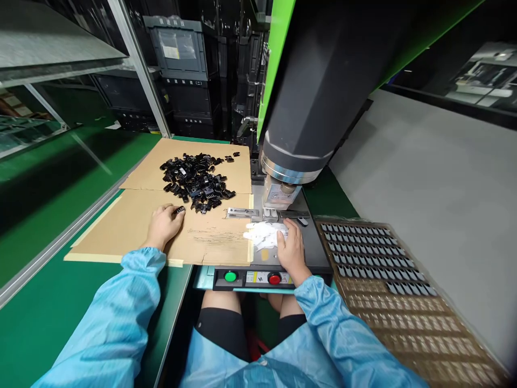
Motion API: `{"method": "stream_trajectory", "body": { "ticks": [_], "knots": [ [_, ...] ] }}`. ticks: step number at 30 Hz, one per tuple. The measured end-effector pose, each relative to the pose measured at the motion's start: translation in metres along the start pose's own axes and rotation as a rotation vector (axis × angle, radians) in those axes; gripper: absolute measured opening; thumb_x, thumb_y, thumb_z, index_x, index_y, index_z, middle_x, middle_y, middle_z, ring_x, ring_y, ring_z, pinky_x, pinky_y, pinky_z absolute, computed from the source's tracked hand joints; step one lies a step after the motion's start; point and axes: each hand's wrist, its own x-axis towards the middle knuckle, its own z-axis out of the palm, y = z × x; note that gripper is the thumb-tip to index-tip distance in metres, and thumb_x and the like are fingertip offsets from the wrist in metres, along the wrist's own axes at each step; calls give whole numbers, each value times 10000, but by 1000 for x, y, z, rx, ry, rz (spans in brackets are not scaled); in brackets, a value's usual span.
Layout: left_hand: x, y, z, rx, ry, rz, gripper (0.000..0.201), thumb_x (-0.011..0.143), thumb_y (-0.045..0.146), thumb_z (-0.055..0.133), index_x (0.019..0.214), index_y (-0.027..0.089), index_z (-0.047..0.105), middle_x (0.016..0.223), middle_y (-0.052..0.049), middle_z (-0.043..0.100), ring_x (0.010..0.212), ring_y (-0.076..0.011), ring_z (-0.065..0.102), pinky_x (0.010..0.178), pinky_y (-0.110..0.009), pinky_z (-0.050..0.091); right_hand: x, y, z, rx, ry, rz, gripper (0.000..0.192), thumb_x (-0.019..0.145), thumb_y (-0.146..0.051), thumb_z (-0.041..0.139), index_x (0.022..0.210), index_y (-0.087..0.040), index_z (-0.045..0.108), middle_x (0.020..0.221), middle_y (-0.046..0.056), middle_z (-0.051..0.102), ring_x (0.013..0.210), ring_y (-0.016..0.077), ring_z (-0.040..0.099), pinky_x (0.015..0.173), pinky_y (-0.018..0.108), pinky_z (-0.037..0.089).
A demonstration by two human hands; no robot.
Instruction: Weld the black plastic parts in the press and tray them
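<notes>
Your left hand pinches one small black clip at the near edge of the uncountable heap of clips on the cardboard, its axis seemingly pointing right, while your right hand lies half-curled against one white cloth beneath the press head.

The press head hangs low over the fixture, leaving only a narrow gap from the front, while the parts pile blocks the far cardboard, whose near half lies bare, and the tray fills the right side.
</notes>
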Motion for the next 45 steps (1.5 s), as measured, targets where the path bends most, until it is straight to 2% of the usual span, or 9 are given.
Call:
{"method": "stream_trajectory", "body": {
  "ticks": [6, 9, 11, 15, 20, 24, 27, 37, 45],
  "knots": [
    [-83, 48, -6, -128, -64, 262, 469, 1029, 588, 562, 1248, 225, 761, 1419, -148, 651, 1363, -350, 599, 1229, -526, 468, 0, -4, -5, -12, 37, -21, 402, 1082, -355, 496, 1414, -151, 594, 1440, 221, 626, 1396, 356, 552, 1177, 616, 473],
    [-104, 59, -12, -177, -90, 323, 547, 1007, 603, 618, 1407, 236, 676, 1487, -147, 623, 1427, -360, 563, 1244, -553, 456, 3, -28, -11, 3, 7, -97, 376, 1062, -314, 532, 1396, -168, 624, 1440, 192, 643, 1437, 362, 514, 1210, 628, 428],
    [-110, 55, -19, -200, -87, 327, 697, 975, 628, 667, 1530, 220, 568, 1543, -157, 592, 1464, -369, 533, 1255, -567, 444, 6, -56, -9, 67, -110, -211, 360, 1058, -287, 552, 1393, -192, 643, 1415, 155, 669, 1447, 346, 502, 1234, 607, 408],
    [-111, 39, -28, -223, -48, 287, 670, 1005, 619, 629, 1523, 200, 559, 1530, -153, 613, 1447, -357, 551, 1261, -564, 431, 17, -124, 25, 174, -444, -364, 420, 1058, -275, 593, 1473, -220, 626, 1400, 125, 673, 1353, 315, 549, 1203, 555, 450],
    [-111, 37, -24, -190, -35, 291, 475, 1061, 560, 550, 1408, 256, 665, 1377, -99, 721, 1362, -336, 611, 1218, -543, 464, 32, -174, 85, 47, -613, -360, 365, 1070, -293, 633, 1426, -216, 661, 1454, 133, 639, 1366, 314, 501, 1194, 526, 424],
    [-109, 37, -20, -175, -35, 296, 369, 1082, 466, 507, 1309, 284, 735, 1294, -65, 759, 1330, -324, 621, 1219, -533, 453, 30, -177, 98, 32, -640, -387, 170, 1049, -260, 679, 1210, -217, 709, 1305, 103, 699, 1313, 292, 514, 1158, 477, 416],
    [-108, 34, -19, -180, -37, 282, 362, 1075, 451, 507, 1277, 290, 760, 1270, -59, 766, 1338, -327, 608, 1220, -531, 447, 24, -172, 92, 38, -637, -385, 187, 997, -243, 753, 1166, -221, 676, 1205, 87, 711, 1261, 280, 533, 1127, 448, 414],
    [-109, 34, -23, -135, -79, 219, 432, 1052, 510, 483, 1302, 303, 769, 1205, -89, 753, 1380, -351, 565, 1217, -531, 427, 9, -158, 66, 66, -665, -481, 151, 1014, -196, 684, 1155, -245, 662, 1152, 60, 729, 1153, 264, 580, 1053, 408, 407],
    [-110, 36, -24, -135, -58, 247, 438, 1062, 499, 462, 1302, 288, 761, 1188, -90, 756, 1310, -325, 613, 1215, -512, 434, 6, -144, 56, 90, -621, -419, 218, 1007, -211, 717, 1210, -212, 639, 1139, 88, 725, 1116, 272, 605, 996, 397, 436]
  ]
}}
